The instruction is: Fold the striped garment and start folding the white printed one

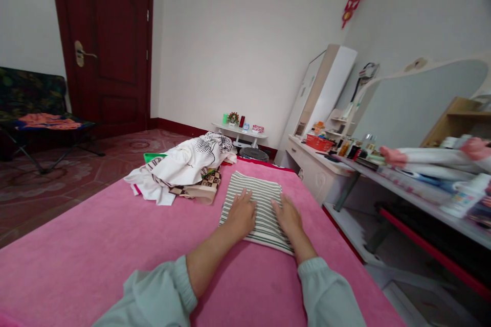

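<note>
A folded striped garment (pixel 256 191), white with dark stripes, lies flat on the pink bed cover (pixel 95 250). My left hand (pixel 241 212) rests palm down on its near left part, fingers spread. My right hand (pixel 287 214) lies flat on its near right part, fingers also apart. Neither hand grips anything. Both arms wear pale green sleeves. A heap of unfolded clothes (pixel 184 168), white with black dots and a brown pattern, sits on the bed to the left beyond the striped piece.
A white dresser (pixel 318 163) with bottles and a red basket stands right of the bed, next to a cluttered shelf (pixel 422 184). A dark red door (pixel 107 46) and a folding chair (pixel 38 107) are at far left. A small white table (pixel 240 133) stands by the wall.
</note>
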The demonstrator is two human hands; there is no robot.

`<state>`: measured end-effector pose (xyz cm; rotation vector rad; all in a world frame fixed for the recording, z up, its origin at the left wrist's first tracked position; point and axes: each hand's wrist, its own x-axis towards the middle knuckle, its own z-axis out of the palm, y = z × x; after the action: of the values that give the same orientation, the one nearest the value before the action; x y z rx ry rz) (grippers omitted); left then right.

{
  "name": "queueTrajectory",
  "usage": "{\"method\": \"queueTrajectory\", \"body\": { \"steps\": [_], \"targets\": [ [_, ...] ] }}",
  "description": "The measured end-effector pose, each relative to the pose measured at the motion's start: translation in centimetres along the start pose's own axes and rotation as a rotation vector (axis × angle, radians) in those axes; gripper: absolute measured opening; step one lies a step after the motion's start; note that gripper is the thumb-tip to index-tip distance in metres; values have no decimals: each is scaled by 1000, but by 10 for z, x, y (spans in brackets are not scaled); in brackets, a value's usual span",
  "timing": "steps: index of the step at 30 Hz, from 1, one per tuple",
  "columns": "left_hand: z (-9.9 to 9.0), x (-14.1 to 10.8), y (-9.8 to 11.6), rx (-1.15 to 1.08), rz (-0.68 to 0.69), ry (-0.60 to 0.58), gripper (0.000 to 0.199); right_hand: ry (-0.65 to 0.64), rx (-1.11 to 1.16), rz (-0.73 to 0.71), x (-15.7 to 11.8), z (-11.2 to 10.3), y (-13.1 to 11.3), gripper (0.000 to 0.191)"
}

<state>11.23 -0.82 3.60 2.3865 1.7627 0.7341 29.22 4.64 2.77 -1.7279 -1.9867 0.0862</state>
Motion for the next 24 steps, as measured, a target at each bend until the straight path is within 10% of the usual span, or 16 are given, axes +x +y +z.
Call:
{"method": "queueTrajectory", "body": {
  "steps": [7, 24],
  "targets": [
    [17, -8, -12, -23, 60, -102, 58, -205, 304, -91, -34, 27, -89, 79],
    [17, -7, -31, 101, -238, -121, 74, -252, -159, 122, -23, 29, -38, 81]
  ]
}}
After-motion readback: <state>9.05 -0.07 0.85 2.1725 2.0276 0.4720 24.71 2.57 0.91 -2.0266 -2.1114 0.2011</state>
